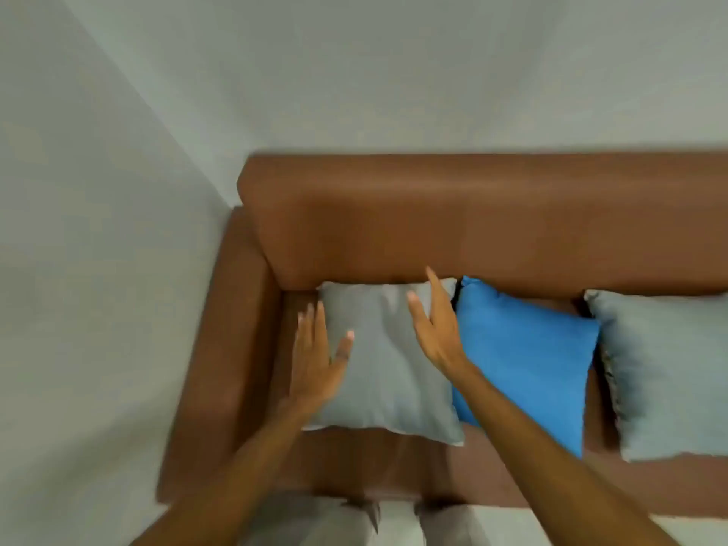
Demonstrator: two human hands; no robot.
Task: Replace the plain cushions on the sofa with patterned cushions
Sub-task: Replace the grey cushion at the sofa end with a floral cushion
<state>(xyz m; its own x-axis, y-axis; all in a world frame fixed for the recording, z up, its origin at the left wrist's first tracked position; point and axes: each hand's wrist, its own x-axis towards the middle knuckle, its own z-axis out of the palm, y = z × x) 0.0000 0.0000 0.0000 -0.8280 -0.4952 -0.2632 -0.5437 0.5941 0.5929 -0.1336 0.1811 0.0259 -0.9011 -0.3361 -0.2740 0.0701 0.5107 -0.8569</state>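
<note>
grey plain cushion, one item, propped at the left end of the brown sofa against its backrest, flanked by both hands. left hand: grip flat and open, fingers straight, lying along the cushion's left edge, thumb resting on the fabric; nothing clasped. right hand: grip open, fingers spread, set at the cushion's upper right corner; nothing clasped, contact with the cloth unclear through blur. blue cushion, plain, just right of the right grip, touching the grey one's right side. second grey cushion, further right of both grips, beside the blue one. pale wall behind the sofa.
</note>
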